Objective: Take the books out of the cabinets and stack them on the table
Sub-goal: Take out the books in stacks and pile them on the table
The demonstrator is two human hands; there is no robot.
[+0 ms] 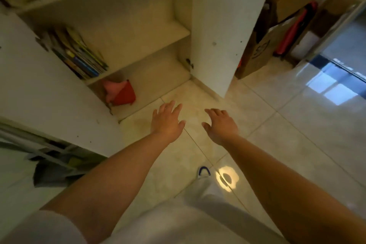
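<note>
A white cabinet (178, 31) stands with both doors swung wide. On its middle shelf, at the left, several thin books (79, 55) lean together with their spines outward. My left hand (166, 121) and my right hand (220, 125) reach forward side by side above the tiled floor, in front of the cabinet's bottom edge. Both have loosely spread fingers and hold nothing. The books sit well up and to the left of my left hand. No table is in view.
A red and pink folded object (120, 93) lies on the bottom shelf. The right door (227, 29) juts out over the floor, the left door (39, 85) swings toward me. Cardboard boxes (263, 45) stand at the right. Cloth items (53, 164) hang at lower left.
</note>
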